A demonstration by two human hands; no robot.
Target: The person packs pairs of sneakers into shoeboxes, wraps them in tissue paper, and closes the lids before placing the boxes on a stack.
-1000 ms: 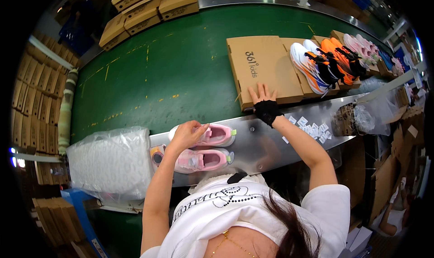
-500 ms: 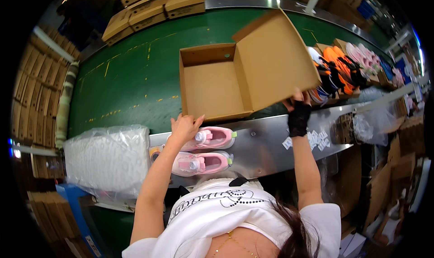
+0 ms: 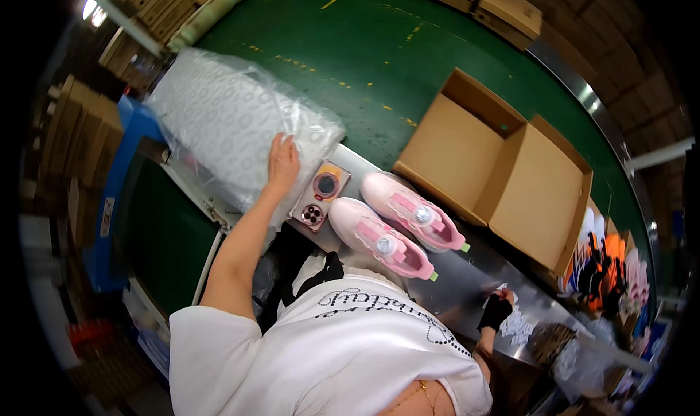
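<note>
My left hand (image 3: 283,162) lies with its fingers extended on a stack of white patterned sheets in a clear plastic bag (image 3: 226,113). My right hand (image 3: 500,305), in a black fingerless glove, is low over a pile of small white packets (image 3: 518,327); its fingers are curled, with a white packet showing at their tips. Between my hands a pair of pink sneakers, one shoe (image 3: 379,237) nearer me and the other shoe (image 3: 412,210) beyond it, stands on the metal ledge. Behind them an open cardboard shoebox (image 3: 463,146) has its lid (image 3: 543,197) folded back to the right.
A phone in a pink case (image 3: 324,186) lies between the bag and the shoes. Orange and black shoes (image 3: 605,270) stand at the far right. Closed cartons (image 3: 507,11) line the far side of the green surface (image 3: 350,44). A blue frame (image 3: 117,197) rises at left.
My left hand has left the near shoebox edge for the bagged stack. My right hand has let go of the lid, now folded back, and reached the packets. The view has turned left.
</note>
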